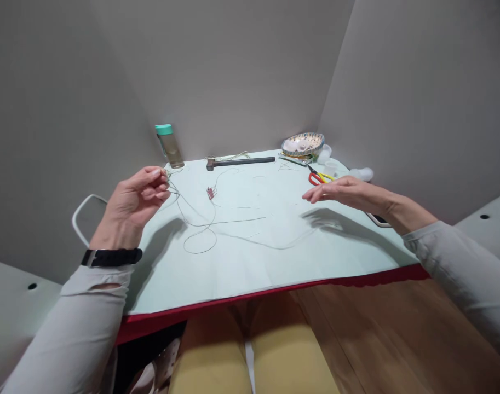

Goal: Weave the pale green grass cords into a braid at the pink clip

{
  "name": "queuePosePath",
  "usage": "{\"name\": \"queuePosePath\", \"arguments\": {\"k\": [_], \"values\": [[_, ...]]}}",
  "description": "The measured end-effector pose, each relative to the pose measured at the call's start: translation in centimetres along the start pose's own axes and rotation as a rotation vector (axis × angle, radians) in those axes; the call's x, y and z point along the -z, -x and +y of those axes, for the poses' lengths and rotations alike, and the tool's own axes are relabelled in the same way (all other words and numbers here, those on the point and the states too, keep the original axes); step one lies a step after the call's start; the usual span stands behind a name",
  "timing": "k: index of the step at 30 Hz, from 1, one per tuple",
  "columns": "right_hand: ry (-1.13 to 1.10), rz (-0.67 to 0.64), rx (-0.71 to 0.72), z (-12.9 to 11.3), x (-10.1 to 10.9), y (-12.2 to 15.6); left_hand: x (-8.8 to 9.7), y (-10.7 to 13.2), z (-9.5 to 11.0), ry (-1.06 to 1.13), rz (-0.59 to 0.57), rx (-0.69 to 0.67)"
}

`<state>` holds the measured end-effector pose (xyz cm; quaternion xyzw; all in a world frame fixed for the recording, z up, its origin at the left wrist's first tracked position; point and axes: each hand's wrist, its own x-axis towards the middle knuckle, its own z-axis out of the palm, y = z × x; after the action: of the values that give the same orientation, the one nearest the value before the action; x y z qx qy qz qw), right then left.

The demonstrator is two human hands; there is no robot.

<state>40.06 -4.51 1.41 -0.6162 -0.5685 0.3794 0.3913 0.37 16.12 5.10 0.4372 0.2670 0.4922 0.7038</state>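
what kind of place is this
Likely a small craft desk tucked into a plain-walled corner. Thin wire loops over the cloth-covered table, one end pinched in the left hand, and a hammer and scissors lie toward the back.

view: head — worn up high on the person | faces: forward and down at the table (pixel 250 268) | near: left hand (pixel 135 201) and right hand (pixel 347 192) close below, lap (pixel 217 353) at the bottom edge | far: back wall (pixel 241 71) — past the table
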Motion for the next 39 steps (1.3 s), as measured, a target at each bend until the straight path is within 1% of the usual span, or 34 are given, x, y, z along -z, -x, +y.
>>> {"name": "queuePosePath", "arguments": {"k": [2,3,5,7,9,13,16,19,22,26,28,30,32,34,36,39], "values": [[0.020,0.112,0.004,0.3,-0.1,-1.0,-0.5,0.3,-0.1,-0.022,-0.063,-0.009],[0.081,0.157,0.014,0.4,-0.2,-1.6,-0.6,0.5,-0.2,-0.041,-0.101,-0.020],[0.312,0.200,0.036,0.8,-0.8,-2.7,-0.7,0.5,-0.4,-0.088,-0.178,-0.052],[0.562,0.191,0.041,1.3,-1.8,-3.6,-0.5,0.4,-0.7,-0.127,-0.228,-0.073],[0.700,0.167,0.041,1.7,-2.8,-4.1,-0.1,0.1,-1.0,-0.146,-0.237,-0.068],[0.819,0.139,0.069,2.3,-4.3,-4.5,0.4,-0.4,-1.4,-0.154,-0.232,-0.053],[0.876,0.138,0.078,2.2,-4.7,-4.8,0.3,-0.4,-1.5,-0.142,-0.226,-0.045],[0.883,0.146,0.071,2.1,-4.7,-5.1,0.1,-0.3,-1.5,-0.143,-0.198,-0.027],[0.825,0.155,0.055,2.0,-4.1,-5.3,0.0,-0.1,-1.5,-0.150,-0.167,-0.009],[0.666,0.193,0.033,1.7,-2.4,-4.7,-0.1,-0.1,-1.5,-0.128,-0.140,-0.002],[0.498,0.213,0.062,1.3,-1.6,-3.9,0.0,-0.2,-1.5,-0.111,-0.129,-0.003],[0.245,0.240,0.125,0.6,-1.3,-2.7,0.1,-0.3,-1.6,-0.094,-0.132,-0.002],[0.006,0.276,0.146,-0.1,-1.4,-1.3,0.1,-0.4,-1.6,-0.084,-0.142,0.000],[-0.136,0.300,0.113,-0.8,-2.0,0.0,0.1,-0.4,-1.7,-0.081,-0.149,-0.002],[-0.210,0.288,0.096,-1.4,-2.9,0.9,0.1,-0.3,-1.7,-0.080,-0.147,-0.007],[-0.206,0.247,0.140,-1.9,-4.3,1.4,-0.1,-0.3,-1.8,-0.085,-0.140,-0.004]]}}
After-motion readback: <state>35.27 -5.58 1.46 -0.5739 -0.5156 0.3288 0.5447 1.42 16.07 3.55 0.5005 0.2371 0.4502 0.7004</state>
